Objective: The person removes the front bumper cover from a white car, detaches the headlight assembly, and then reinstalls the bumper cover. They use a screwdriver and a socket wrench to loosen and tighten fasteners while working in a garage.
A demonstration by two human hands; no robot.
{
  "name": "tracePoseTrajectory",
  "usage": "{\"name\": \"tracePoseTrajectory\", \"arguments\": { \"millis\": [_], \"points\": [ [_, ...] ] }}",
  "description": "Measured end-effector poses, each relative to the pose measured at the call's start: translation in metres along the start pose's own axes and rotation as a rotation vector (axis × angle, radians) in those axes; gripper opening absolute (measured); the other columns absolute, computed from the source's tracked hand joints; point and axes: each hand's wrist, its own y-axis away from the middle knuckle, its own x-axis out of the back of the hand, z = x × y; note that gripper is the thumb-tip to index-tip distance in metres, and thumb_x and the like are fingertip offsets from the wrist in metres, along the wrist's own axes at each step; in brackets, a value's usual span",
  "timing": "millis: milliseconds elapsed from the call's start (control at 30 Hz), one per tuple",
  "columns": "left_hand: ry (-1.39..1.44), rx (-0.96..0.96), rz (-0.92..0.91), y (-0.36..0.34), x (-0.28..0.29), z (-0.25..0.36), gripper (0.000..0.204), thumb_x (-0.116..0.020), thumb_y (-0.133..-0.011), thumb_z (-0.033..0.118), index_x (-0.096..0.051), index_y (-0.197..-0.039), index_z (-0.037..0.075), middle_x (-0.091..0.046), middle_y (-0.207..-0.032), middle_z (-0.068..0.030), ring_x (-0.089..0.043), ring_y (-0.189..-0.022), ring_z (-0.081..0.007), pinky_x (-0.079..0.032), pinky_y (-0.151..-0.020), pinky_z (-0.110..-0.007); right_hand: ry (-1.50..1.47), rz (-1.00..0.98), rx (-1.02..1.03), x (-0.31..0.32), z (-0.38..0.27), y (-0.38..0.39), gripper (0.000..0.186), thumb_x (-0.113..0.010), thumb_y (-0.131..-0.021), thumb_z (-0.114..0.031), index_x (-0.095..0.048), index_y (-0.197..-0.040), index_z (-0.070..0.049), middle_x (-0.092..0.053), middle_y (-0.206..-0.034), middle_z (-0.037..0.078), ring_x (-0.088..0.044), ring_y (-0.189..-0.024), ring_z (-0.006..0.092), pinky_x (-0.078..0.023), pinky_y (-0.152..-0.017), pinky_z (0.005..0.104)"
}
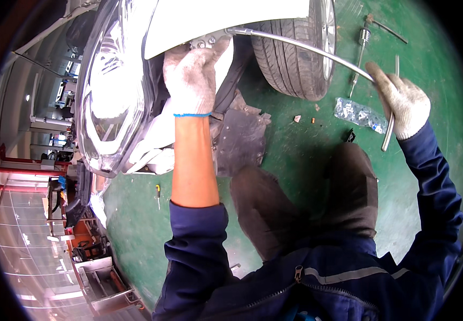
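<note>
My left hand [191,80], in a pale knit glove, reaches under the white fender [226,10], its fingers curled at a metal bracket with bolt heads [203,43]; what they grip is partly hidden. A long, slightly curved-looking steel T-handle wrench [311,48] runs from beside those fingers to my gloved right hand [400,99], which is closed on its handle end, the crossbar standing out above and below. The headlight [108,80] is at the left, the tire [290,64] right of the bracket.
On the green floor lie another long tool with a spring [364,37], a plastic bag of small parts [360,115], a black clip [350,135], a dark panel [242,139] and a yellow-handled screwdriver [158,195]. Shelving and carts [100,278] stand at the far left. My knees are bent below.
</note>
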Motion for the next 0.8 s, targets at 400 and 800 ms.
{"name": "tracePoseTrajectory", "arguments": {
  "millis": [400, 800],
  "points": [
    [-0.748, -0.234, -0.069, -0.014, 0.039, -0.007, 0.038, -0.053, -0.082, -0.018, -0.065, -0.117, -0.007, -0.070, -0.104, -0.0208, -0.072, -0.090, -0.0247, -0.055, -0.105, -0.063, -0.782, -0.336, -0.440, -0.007, 0.039, 0.073, 0.026, -0.072, -0.092, -0.010, -0.074, -0.116, -0.003, -0.073, -0.096, 0.015, -0.071, -0.084, 0.0232, -0.058, -0.078, 0.0356],
    [-0.125, -0.003, -0.064, -0.008, 0.021, 0.001, 0.030, -0.060, -0.080, -0.015, -0.070, -0.107, -0.009, -0.072, -0.091, -0.0177, -0.073, -0.092, -0.0233, -0.046, -0.114, -0.064, -0.706, -1.420, -0.189, -0.320, -0.146, 0.189, 0.043, -0.055, -0.096, -0.052, -0.080, -0.099, -0.017, -0.077, -0.099, 0.013, -0.072, -0.096, 0.0339, -0.057, -0.085, 0.0439]
  ]
}}
